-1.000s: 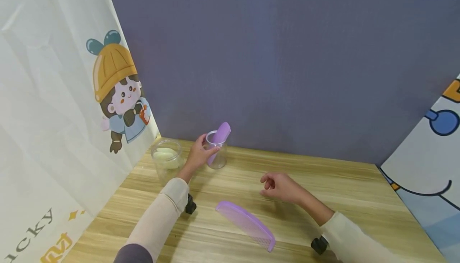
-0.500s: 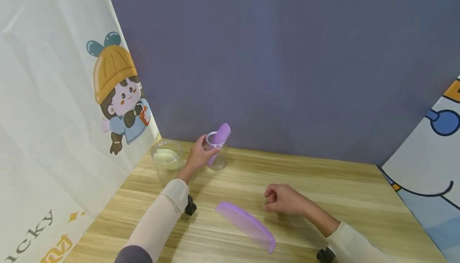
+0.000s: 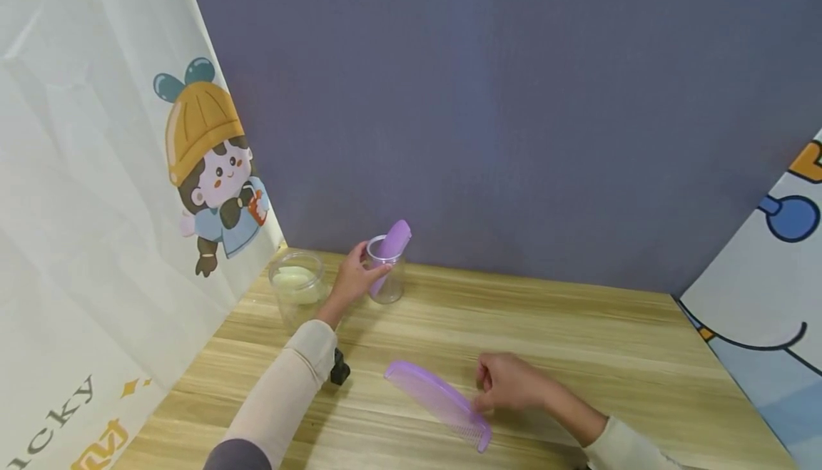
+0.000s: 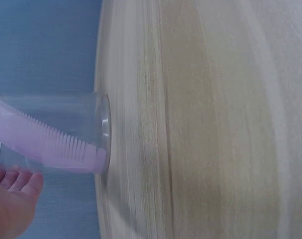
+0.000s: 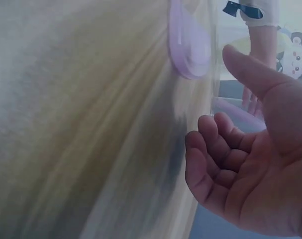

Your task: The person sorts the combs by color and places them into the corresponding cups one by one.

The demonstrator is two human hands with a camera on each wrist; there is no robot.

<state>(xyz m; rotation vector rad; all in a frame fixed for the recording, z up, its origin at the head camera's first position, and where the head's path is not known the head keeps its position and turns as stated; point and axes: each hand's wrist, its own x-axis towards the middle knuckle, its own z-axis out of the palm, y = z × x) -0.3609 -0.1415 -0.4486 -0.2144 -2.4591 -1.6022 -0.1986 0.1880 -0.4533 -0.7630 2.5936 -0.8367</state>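
Observation:
My left hand [image 3: 354,276] grips a clear plastic jar [image 3: 394,286] near its rim, thumb on the near side. Inside that jar a purple comb [image 3: 396,239] leans, its top sticking out above the rim; the left wrist view shows the comb's teeth [image 4: 66,144] through the wall. Another purple comb [image 3: 443,402] lies flat on the table, teeth toward me. Just over its right end hovers my right hand [image 3: 516,384], thumb apart from bent, relaxed fingers [image 5: 223,154] that hold nothing. Whether the thumb touches the comb I cannot tell.
A wider clear jar [image 3: 290,311] with pale green pieces [image 3: 297,281] inside stands left of my left hand, partly behind the forearm. A dark grey panel [image 3: 475,120] closes the back of the wooden table [image 3: 552,313]. Printed white sheets flank both sides.
My right hand has come down and nearer to me, to the right end of the comb on the table. My left hand and its jar have stayed in place.

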